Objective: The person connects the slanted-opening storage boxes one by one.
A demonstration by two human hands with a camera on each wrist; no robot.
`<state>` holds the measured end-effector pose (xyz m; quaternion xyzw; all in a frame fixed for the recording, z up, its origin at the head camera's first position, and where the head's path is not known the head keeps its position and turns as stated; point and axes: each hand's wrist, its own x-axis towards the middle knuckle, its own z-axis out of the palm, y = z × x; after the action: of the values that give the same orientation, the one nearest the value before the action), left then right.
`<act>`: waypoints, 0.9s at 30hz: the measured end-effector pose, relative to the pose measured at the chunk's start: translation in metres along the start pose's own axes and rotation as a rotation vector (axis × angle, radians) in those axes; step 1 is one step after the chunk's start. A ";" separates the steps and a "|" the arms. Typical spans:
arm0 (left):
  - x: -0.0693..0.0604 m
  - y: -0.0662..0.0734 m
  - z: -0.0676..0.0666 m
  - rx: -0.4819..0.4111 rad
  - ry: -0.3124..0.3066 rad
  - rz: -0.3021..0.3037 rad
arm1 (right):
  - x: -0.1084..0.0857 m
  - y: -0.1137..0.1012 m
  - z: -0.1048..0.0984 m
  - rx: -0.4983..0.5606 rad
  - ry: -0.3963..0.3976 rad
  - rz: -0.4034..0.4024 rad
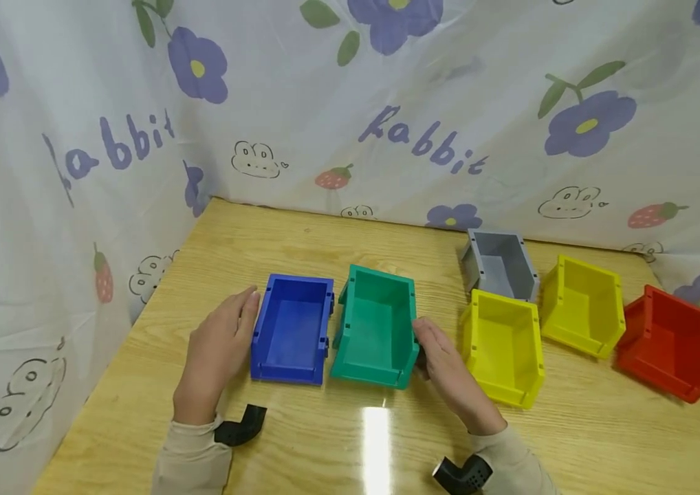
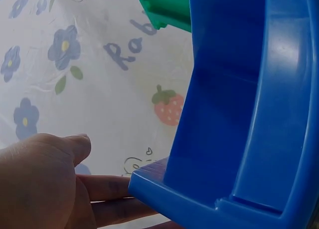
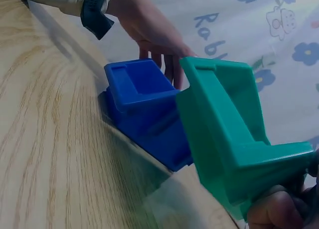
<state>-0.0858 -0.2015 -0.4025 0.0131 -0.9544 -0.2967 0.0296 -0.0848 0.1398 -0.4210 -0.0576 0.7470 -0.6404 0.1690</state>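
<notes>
A blue plastic storage bin (image 1: 293, 330) sits on the wooden table, its open side facing up. My left hand (image 1: 216, 350) is at the bin's left side, fingers extended along its wall; the left wrist view shows the fingers (image 2: 112, 186) reaching behind the bin's edge. Just right of it is a green storage bin (image 1: 377, 328), slightly tilted and apparently raised off the table in the right wrist view. My right hand (image 1: 452, 375) grips the green bin by its right side, thumb near the rim, other fingers (image 3: 279, 209) curled against its lower part.
Right of the hands stand a grey bin (image 1: 501, 265), a nearer yellow bin (image 1: 505, 347), another yellow bin (image 1: 582, 306) and a red bin (image 1: 672, 344). A printed curtain (image 1: 300, 110) hangs behind and left of the table (image 1: 300, 440). Both wrists carry black devices.
</notes>
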 end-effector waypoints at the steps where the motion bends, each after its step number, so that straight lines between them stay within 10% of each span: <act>1: 0.000 0.000 0.000 -0.002 -0.001 -0.003 | 0.001 0.000 0.001 0.002 0.000 -0.006; 27: 0.002 -0.002 0.009 -0.013 -0.089 0.029 | 0.016 0.004 0.002 -0.069 0.016 0.011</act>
<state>-0.0878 -0.1983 -0.4109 -0.0140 -0.9529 -0.3029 -0.0083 -0.0983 0.1337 -0.4276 -0.0540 0.7704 -0.6137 0.1643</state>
